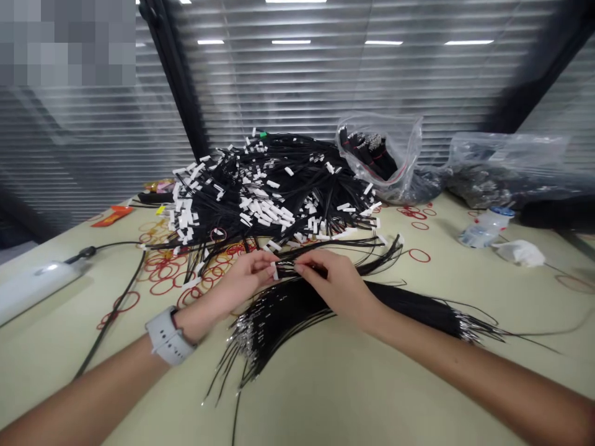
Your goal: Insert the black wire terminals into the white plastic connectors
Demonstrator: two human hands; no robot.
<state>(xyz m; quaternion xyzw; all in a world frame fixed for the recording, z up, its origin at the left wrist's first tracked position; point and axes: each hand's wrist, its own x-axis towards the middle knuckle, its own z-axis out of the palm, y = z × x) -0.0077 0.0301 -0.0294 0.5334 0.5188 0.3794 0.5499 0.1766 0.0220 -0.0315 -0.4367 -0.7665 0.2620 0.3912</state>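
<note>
My left hand (244, 279) and my right hand (332, 279) meet at the middle of the table, both pinching a thin black wire with a white connector (275, 270) between the fingertips. Just under the hands lies a loose bundle of black wires with bare metal ends (418, 306), spread left to right. Behind the hands rises a big heap of black wires with white connectors (269, 192). A light grey watch sits on my left wrist (167, 337).
Red rubber bands (162, 272) lie scattered at the left and by the heap. Clear plastic bags of wires (385, 155) stand at the back right, with a small plastic bottle (486, 228) and a white crumpled mask (519, 253). A white device with a black cable (35, 285) lies at the left edge.
</note>
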